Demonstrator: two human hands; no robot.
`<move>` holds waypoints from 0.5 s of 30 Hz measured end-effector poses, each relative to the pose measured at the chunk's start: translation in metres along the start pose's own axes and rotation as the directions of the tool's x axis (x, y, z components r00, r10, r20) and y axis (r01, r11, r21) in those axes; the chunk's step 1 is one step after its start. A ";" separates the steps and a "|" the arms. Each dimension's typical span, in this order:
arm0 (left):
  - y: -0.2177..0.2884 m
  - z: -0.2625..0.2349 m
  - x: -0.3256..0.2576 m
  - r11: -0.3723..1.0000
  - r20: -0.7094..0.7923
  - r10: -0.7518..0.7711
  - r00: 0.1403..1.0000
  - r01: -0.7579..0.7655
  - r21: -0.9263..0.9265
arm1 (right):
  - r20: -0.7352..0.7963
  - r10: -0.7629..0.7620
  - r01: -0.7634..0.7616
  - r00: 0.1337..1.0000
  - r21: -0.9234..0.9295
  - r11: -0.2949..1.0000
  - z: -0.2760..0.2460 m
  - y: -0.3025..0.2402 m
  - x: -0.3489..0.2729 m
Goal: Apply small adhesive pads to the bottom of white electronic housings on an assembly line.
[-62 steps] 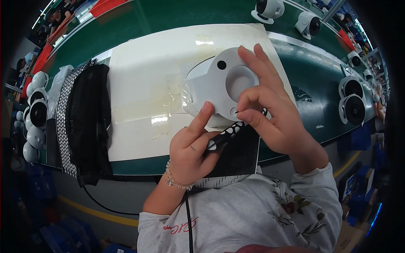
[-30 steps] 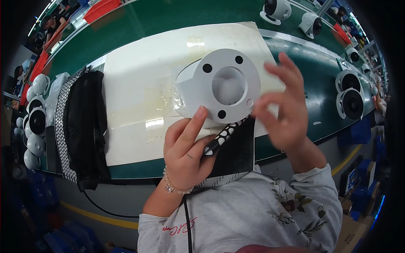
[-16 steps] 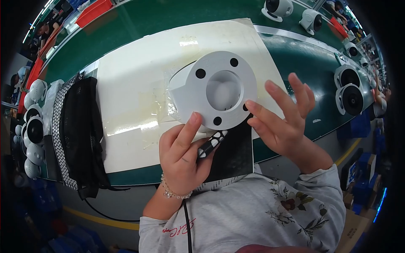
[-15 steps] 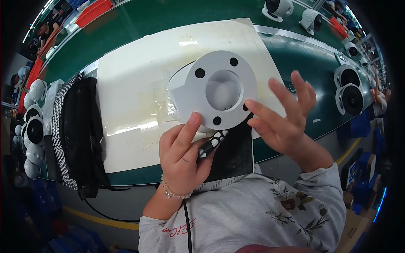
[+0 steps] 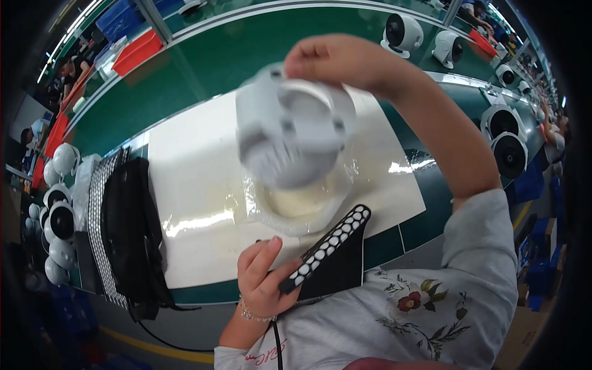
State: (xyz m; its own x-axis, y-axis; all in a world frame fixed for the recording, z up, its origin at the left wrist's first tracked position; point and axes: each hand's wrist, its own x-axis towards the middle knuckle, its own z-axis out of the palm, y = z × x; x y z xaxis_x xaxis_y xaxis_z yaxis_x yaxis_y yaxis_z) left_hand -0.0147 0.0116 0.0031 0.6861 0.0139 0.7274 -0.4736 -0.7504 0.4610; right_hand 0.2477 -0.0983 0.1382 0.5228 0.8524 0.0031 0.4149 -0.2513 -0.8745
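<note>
My right hand [image 5: 320, 58] reaches to the far middle, fingers closed on the round base of a white rounded device [image 5: 287, 166]. The device hangs tilted and motion-blurred above the work board, its base ring with dark foot pads showing. Beneath it lies a ring-shaped holder [image 5: 305, 227] wrapped in clear plastic. Near the front edge, my left hand [image 5: 262, 277] grips the lower end of a black strip with white round dots [image 5: 330, 243], a finger pointing up. What the dots are cannot be made out.
A cream board [image 5: 197, 154] covers the green table's middle. At its left lies a black mesh fabric bundle [image 5: 129, 234], with several white round devices [image 5: 61, 219] beyond. More devices stand at right [image 5: 510, 151] and far right [image 5: 401, 36]. A red tray [image 5: 137, 52] is at far left.
My right hand has moved from beside the device to its far side, gripped its base and lifted it off the ring-shaped holder. The left hand has drawn back slightly with the dotted strip.
</note>
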 end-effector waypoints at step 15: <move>-0.004 -0.006 -0.006 0.958 0.099 -0.233 0.967 0.246 -0.147 | -0.355 -0.179 -0.099 0.918 -0.640 0.762 -0.075 0.206 0.073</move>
State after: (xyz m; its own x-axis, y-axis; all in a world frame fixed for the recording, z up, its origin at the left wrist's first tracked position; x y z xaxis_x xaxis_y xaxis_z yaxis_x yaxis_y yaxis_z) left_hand -0.0197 0.0188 -0.0001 0.8292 0.1228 0.5454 -0.3657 -0.6187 0.6953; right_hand 0.4274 -0.1223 -0.0054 0.6697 0.6645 0.3316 0.7411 -0.5693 -0.3560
